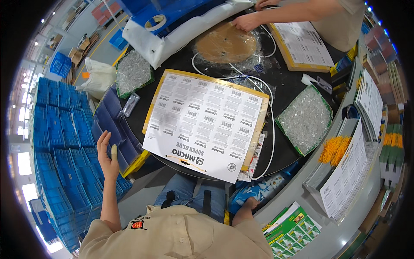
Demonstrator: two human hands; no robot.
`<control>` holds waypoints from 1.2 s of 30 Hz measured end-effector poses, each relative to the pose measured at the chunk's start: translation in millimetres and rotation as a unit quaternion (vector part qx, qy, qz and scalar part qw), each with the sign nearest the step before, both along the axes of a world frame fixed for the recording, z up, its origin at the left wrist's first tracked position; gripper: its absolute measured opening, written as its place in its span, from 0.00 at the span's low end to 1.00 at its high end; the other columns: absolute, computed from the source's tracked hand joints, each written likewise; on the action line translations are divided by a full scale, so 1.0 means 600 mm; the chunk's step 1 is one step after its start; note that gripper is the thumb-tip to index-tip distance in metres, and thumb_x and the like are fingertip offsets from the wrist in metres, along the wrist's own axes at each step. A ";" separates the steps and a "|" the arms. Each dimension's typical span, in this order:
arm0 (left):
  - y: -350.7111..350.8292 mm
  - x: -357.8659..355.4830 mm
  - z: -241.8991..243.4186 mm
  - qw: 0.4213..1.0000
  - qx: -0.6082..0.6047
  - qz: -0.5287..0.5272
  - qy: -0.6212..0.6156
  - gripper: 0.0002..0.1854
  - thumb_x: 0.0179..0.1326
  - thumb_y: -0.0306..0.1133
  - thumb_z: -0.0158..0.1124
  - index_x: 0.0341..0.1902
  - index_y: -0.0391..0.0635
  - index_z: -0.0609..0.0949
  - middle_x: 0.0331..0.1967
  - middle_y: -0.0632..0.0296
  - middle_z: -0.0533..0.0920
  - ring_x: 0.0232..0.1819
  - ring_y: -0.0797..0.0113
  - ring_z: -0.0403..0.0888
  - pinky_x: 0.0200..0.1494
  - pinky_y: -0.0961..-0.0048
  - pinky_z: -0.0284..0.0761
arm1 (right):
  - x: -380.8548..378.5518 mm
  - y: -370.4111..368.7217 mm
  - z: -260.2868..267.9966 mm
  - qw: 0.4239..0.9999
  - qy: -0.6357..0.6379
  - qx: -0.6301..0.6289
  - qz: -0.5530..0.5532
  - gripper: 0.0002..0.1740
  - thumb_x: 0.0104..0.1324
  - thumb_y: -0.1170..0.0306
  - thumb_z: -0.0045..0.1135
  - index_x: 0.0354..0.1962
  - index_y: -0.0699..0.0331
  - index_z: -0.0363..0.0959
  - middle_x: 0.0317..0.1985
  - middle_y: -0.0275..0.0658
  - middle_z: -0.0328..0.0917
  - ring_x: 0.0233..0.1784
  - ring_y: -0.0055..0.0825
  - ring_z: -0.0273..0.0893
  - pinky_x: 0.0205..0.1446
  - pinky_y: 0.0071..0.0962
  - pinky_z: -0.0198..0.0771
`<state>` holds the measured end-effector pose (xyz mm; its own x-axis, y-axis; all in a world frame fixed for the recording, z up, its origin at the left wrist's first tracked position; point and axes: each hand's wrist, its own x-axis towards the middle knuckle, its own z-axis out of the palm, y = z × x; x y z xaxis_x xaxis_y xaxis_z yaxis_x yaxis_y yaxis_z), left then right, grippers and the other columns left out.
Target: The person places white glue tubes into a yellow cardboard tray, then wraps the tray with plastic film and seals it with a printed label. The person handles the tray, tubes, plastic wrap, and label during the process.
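A white printed glue display card [207, 119] lies on a yellow-edged board [266, 106] on the dark round table [281, 94], with an orange cord across its near end. My left hand [108, 157] is raised beside the blue-and-yellow bin at left, fingers apart, a yellowish cover on one finger. My right hand [252, 203] hangs low near a blue patterned bag; its fingers are mostly hidden. Two green-edged trays of small clear packs stand at left [133, 73] and right [305, 119].
A co-worker's hand [247, 22] touches a brown oval piece [226, 45] under clear film. A white cable [273, 139] loops over the table. Stacked cards [343, 168] with orange cords stand at right; blue crates [64, 162] are stacked at left.
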<state>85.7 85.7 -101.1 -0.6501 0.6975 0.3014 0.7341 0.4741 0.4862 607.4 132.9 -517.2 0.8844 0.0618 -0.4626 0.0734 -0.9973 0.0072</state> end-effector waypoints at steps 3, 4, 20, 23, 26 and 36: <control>-0.027 0.022 -0.007 0.999 0.002 0.025 -0.029 0.20 0.63 0.21 0.52 0.59 0.46 0.75 0.62 0.57 0.70 0.65 0.58 0.66 0.66 0.67 0.62 | -0.010 0.010 0.024 0.995 0.033 0.020 0.090 0.26 0.60 0.69 0.48 0.58 0.61 0.66 0.51 0.53 0.73 0.55 0.49 0.73 0.58 0.47 0.69; -0.035 0.028 -0.009 0.998 0.000 0.036 -0.048 0.20 0.63 0.21 0.52 0.58 0.46 0.75 0.62 0.57 0.70 0.65 0.58 0.67 0.66 0.67 0.62 | -0.021 0.014 0.035 0.990 0.056 0.025 0.128 0.26 0.59 0.70 0.49 0.57 0.61 0.68 0.50 0.53 0.74 0.54 0.49 0.74 0.57 0.47 0.69; -0.167 -0.006 0.006 0.950 0.256 0.072 -0.162 0.17 0.64 0.18 0.48 0.55 0.41 0.76 0.60 0.56 0.72 0.61 0.62 0.71 0.64 0.70 0.65 | -0.189 0.092 0.399 0.715 -0.126 0.552 0.411 0.11 0.62 0.79 0.47 0.40 0.69 0.76 0.42 0.47 0.79 0.44 0.43 0.76 0.51 0.35 0.70; -0.165 -0.005 0.006 0.940 0.265 0.094 -0.193 0.16 0.65 0.19 0.48 0.54 0.41 0.76 0.59 0.55 0.73 0.61 0.63 0.72 0.64 0.70 0.66 | -0.254 0.253 0.498 0.612 -0.070 0.652 0.443 0.10 0.66 0.77 0.48 0.42 0.68 0.76 0.42 0.46 0.79 0.47 0.39 0.76 0.54 0.32 0.69; -0.137 0.003 0.008 0.943 0.255 0.074 -0.200 0.15 0.65 0.20 0.49 0.53 0.42 0.77 0.59 0.55 0.73 0.60 0.63 0.73 0.63 0.71 0.67 | -0.342 0.455 0.519 0.539 0.056 0.633 0.553 0.16 0.66 0.75 0.46 0.50 0.67 0.73 0.50 0.48 0.76 0.54 0.43 0.73 0.60 0.34 0.65; -0.032 0.065 0.025 0.950 0.215 0.106 -0.201 0.14 0.67 0.24 0.50 0.55 0.40 0.75 0.61 0.54 0.71 0.60 0.62 0.72 0.64 0.68 0.66 | -0.545 0.844 0.403 0.669 -0.005 0.180 0.721 0.39 0.70 0.46 0.36 0.70 0.59 0.46 0.74 0.51 0.38 0.77 0.47 0.35 0.76 0.49 0.34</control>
<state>124.7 66.4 -86.1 -0.8849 0.4073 0.2260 0.3579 0.2840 0.8895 280.3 639.6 -275.2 -0.2126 0.9601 -0.1816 0.9628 0.1741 -0.2068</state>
